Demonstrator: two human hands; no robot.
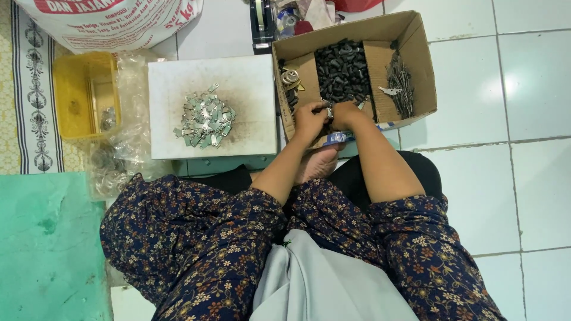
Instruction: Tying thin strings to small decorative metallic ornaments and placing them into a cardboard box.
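Fingers pinching metal piece (small), cardboard box — tiled floor

sack: top cut off | small metal piece: too small to tell

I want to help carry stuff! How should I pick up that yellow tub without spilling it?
Probably take the yellow tub by its two long rims, one hand on each, coming down from above. It sits open side up on the floor with small metal bits inside, so lifting it level keeps them in. The plastic bags beside it crowd one side.
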